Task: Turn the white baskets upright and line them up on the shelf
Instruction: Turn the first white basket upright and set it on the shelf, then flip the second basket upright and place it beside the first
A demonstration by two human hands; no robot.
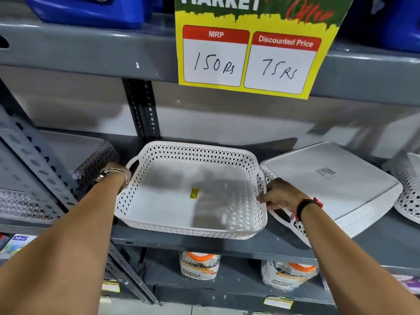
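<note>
A white perforated basket (pixel 193 155) sits upright in the middle of the grey shelf (pixel 204 243), a small yellow sticker on its floor. My left hand (pixel 118 170) grips its left handle and my right hand (pixel 280 194) holds its right rim. To the right lies a second white basket (pixel 336 183) turned upside down, its flat bottom and a label facing up, its near edge under my right wrist. A third white basket (pixel 406 192) shows partly at the far right edge. On the left, beyond the upright post, another overturned basket (pixel 91 155) lies in shadow.
A yellow price sign (pixel 250 60) hangs from the shelf above, low over the baskets. A slotted grey post (pixel 38 160) slants down at the left. Blue containers (pixel 91 10) stand on the top shelf. Packaged jars with orange lids (pixel 200 264) fill the shelf below.
</note>
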